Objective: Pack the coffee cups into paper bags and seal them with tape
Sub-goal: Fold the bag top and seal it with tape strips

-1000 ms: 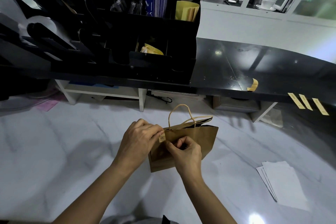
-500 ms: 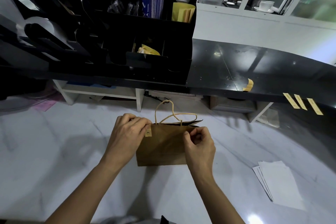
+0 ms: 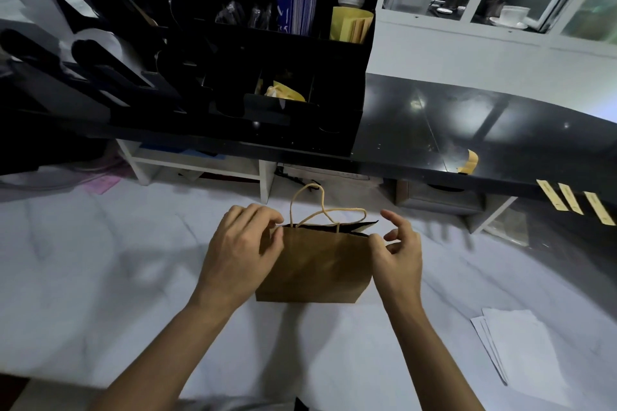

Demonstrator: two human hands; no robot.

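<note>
White counter (image 3: 100, 277), paper bag (image 3: 317, 264) squared, hands (image 3: 238, 250) apart

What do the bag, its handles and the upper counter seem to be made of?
Bag: brown kraft paper, matte, with creased flat sides. Handles: probably twisted paper cord, pale and thin. Upper counter: glossy black, perhaps polished stone or laminate; it mirrors the lights.

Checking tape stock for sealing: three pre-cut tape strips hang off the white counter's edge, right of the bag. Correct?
Not quite. The head view shows the three tape strips stuck on the black counter's edge, not a white one, right of the paper bag.
</note>
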